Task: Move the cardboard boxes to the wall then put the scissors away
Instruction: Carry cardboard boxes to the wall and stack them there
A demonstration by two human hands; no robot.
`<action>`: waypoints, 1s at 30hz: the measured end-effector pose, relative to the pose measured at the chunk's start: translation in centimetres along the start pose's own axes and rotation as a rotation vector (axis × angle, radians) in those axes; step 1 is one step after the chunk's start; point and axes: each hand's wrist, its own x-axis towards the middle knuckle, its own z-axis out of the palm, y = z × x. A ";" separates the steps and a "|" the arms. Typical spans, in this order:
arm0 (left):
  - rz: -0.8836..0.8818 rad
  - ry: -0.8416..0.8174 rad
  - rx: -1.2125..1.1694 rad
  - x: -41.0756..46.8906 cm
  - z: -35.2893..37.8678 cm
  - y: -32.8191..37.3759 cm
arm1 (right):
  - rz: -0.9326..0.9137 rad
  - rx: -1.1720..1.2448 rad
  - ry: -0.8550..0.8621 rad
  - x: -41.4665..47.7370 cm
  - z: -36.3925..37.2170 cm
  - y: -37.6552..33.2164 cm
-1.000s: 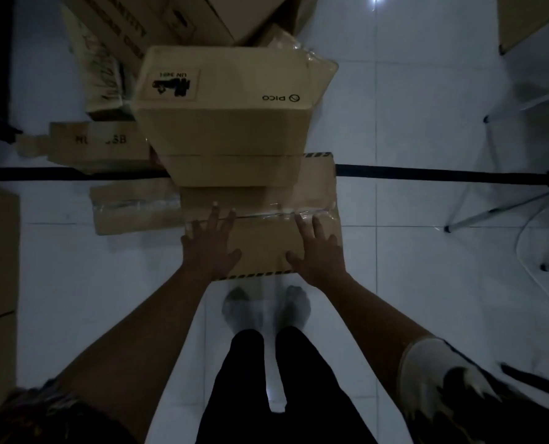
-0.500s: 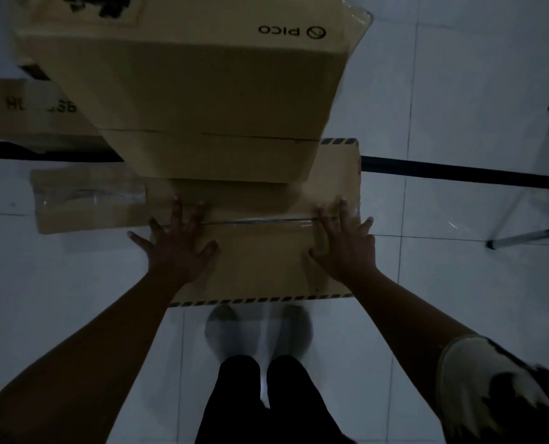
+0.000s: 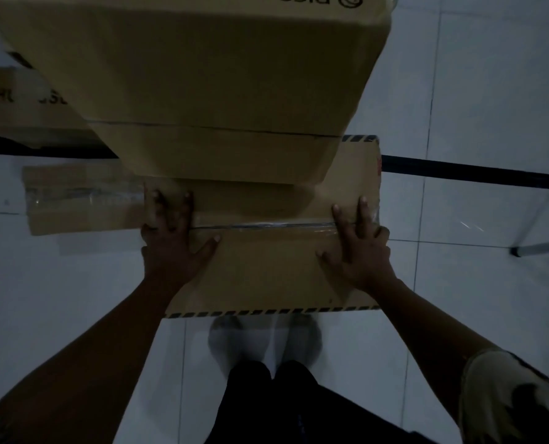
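A stack of cardboard boxes stands on the white tiled floor in front of me. The bottom box (image 3: 266, 270) has striped black-and-yellow edges and a taped seam across its top. On it sit a thinner box (image 3: 222, 155) and a large box (image 3: 202, 65) printed "PICO". My left hand (image 3: 170, 241) lies flat on the bottom box's left part, fingers spread. My right hand (image 3: 356, 248) presses flat near its right edge, fingers spread. No scissors are visible.
A flat taped cardboard piece (image 3: 81, 197) lies on the floor to the left. Another printed box (image 3: 17, 100) stands behind it. A black strip (image 3: 475, 173) crosses the floor. A metal leg (image 3: 542, 248) stands at the right. My feet (image 3: 263, 341) are right behind the stack.
The view has come closer and lower over the stack. Both hands have slid apart toward the bottom box's left and right edges.
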 end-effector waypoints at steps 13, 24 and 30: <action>-0.014 -0.087 0.026 -2.0 -2.3 0.0 | 0.100 0.063 -0.017 -2.0 -1.8 -1.9; -0.064 -0.269 0.100 -9.1 -10.1 1.2 | 0.147 -0.004 -0.210 -9.7 -8.0 -5.2; -0.090 -0.324 0.114 -13.4 -13.9 1.0 | 0.154 -0.005 -0.252 -14.6 -10.3 -7.4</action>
